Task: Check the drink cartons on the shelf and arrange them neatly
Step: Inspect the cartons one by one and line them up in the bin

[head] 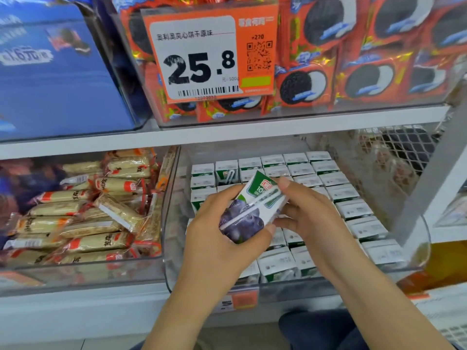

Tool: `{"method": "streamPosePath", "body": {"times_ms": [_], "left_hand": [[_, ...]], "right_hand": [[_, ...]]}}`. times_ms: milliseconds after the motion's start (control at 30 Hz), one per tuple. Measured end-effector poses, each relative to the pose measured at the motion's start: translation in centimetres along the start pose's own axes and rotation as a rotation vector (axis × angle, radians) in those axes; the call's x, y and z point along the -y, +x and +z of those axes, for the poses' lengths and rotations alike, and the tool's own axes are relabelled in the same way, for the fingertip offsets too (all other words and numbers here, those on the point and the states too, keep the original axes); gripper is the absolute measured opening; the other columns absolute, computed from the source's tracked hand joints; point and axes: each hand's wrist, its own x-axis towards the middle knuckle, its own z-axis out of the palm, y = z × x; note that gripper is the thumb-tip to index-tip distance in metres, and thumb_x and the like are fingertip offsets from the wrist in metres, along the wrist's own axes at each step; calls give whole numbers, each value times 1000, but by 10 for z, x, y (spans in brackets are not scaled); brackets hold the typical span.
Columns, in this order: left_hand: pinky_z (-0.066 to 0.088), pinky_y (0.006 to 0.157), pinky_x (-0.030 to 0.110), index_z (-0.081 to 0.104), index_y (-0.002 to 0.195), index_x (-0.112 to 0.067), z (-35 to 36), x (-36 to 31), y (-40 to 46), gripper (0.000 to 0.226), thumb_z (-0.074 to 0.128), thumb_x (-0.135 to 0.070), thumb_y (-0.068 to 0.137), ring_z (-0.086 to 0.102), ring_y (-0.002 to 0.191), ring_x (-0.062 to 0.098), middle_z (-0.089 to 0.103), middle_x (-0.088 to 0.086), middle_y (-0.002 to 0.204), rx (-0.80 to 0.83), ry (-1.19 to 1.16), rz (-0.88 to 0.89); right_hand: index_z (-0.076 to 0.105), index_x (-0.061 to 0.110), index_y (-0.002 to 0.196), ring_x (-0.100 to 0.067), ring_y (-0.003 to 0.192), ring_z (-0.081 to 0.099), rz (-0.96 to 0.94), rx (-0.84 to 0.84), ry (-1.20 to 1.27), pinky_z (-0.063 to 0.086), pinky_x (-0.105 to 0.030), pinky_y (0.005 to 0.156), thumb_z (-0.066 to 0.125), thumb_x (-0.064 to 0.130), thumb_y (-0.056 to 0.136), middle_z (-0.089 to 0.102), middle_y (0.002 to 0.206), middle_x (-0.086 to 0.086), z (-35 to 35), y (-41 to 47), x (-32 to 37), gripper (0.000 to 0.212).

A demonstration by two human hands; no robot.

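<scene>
A small drink carton, white and green with dark grapes printed on it and a straw taped across its face, is lifted and tilted above a clear bin. My left hand grips its lower end from the left. My right hand holds its upper right side, thumb on the top edge. Several matching cartons stand upright in rows inside the bin, their white tops showing. The rows beneath my hands are hidden.
A clear bin of wrapped beige snack bars sits to the left. Above, red cookie packs fill a bin with an orange price tag. Blue packs fill the upper left. A wire mesh stands behind the cartons.
</scene>
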Motion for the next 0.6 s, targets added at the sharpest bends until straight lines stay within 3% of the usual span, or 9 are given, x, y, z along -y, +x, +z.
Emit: {"method": "streamPosePath", "body": {"times_ms": [67,167,267,500,600], "left_hand": [[50,71,11,64,107,-41,-3,-4,1,51,86,-19,66,66,92,0,70,-16,102,9,-122,-68],[51,67,12,69,96,-48,-7,-9,4,40,82,-29,64,68,84,3,72,-17,96,26,-264,-128],[51,67,12,69,104,-36,-9,-10,4,42,79,-27,63,68,87,1,73,-13,99,48,-353,-156],[51,70,15,68,109,-34,-16,-9,4,52,76,-42,58,68,91,5,72,-9,102,171,-379,-144],[51,73,12,70,102,-46,-18,-11,3,43,76,-39,60,67,96,2,71,-15,105,223,-416,-132]], "right_hand": [[73,22,106,-19,98,68,-12,82,42,53,-21,74,61,37,79,72,106,-4,-1,-1,1,33],[67,19,117,-19,105,65,-62,178,30,53,-24,82,64,23,78,71,111,-3,1,-2,1,39],[63,17,119,-20,103,66,-76,168,24,53,-25,82,69,17,73,70,111,-5,2,-2,0,47],[61,14,122,-25,104,65,-55,188,80,54,-28,83,69,8,70,69,111,-11,2,-2,-2,53],[61,17,118,-20,99,66,-81,182,95,53,-24,76,71,5,65,70,109,-7,0,-3,-1,55]]}}
